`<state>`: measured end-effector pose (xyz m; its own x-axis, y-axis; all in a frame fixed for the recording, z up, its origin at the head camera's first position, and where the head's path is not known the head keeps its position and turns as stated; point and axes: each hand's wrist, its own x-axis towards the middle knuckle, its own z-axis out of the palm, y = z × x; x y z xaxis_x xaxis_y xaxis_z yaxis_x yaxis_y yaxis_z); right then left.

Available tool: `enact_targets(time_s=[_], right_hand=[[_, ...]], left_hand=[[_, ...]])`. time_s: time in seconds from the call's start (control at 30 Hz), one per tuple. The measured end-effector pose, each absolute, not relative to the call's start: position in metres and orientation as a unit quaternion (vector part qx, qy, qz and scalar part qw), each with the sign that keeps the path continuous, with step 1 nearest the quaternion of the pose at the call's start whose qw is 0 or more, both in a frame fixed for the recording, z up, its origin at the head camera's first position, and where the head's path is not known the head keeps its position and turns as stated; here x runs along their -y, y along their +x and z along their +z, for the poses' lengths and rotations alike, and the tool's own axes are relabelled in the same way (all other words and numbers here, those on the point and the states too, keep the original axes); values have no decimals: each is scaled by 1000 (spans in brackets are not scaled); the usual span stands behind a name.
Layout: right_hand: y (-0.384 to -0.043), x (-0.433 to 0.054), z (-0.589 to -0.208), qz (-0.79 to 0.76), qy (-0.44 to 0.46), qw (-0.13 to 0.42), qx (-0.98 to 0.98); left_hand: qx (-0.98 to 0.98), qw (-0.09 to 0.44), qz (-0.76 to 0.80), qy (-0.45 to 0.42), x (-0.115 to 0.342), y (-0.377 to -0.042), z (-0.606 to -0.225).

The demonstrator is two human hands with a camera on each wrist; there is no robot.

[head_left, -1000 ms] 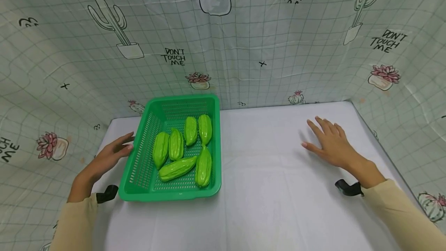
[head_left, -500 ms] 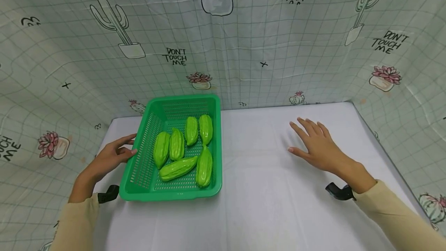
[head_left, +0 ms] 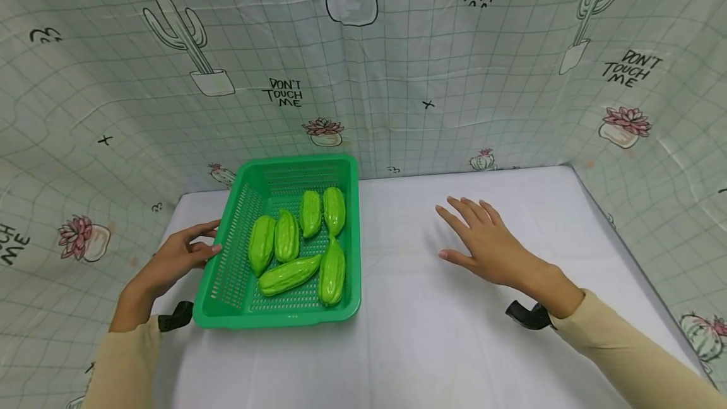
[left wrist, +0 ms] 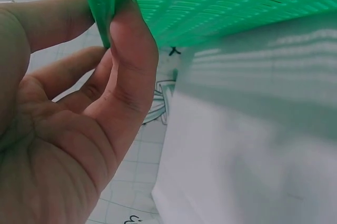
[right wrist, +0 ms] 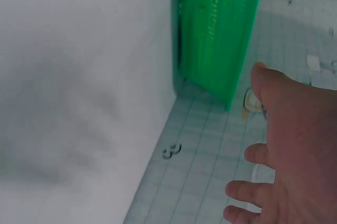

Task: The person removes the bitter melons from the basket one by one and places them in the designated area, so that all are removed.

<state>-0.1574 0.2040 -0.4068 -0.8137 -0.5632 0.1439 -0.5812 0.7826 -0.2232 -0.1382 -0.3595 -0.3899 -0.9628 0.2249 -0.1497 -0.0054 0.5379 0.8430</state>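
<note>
A green plastic basket [head_left: 278, 319] with perforated walls stands left of centre on the white-covered table. Inside lie several bright green, ribbed, long vegetables that look like bitter melons [head_left: 332, 273]. At the basket's left side, my left hand [head_left: 173, 260] pinches the rim; up close in the left wrist view, digits [left wrist: 131, 55] lie on both faces of the rim's lip [left wrist: 100, 2]. My right hand [head_left: 488, 242] hovers over the table to the right of the basket, fingers spread and holding nothing. The basket's outer wall [right wrist: 210, 29] shows beyond that hand in the right wrist view.
A white cloth [head_left: 420, 333] covers the table. Behind and at both sides hangs a grid-patterned curtain [head_left: 397, 49] printed with cacti and lettering. Black camera mounts [head_left: 528, 315] sit at both wrists.
My right hand has moved left across the table, nearer the basket. My left hand has closed its fingers onto the rim. Basket and vegetables have stayed in place.
</note>
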Motion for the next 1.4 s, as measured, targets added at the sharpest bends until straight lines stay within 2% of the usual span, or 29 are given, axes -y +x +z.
enact_targets(time_s=[0.2,0.57,1.4], right_hand=[[-156,-178,-405,114,332,22,936],[-158,-133,-397,84,391,49,915],[-155,-50,-373,32,422,-22,906]], left_hand=[[-863,126,486,60,361,-137,-390],[-859,124,493,60,363,-140,-391],[-856,127,498,46,363,-141,-396]])
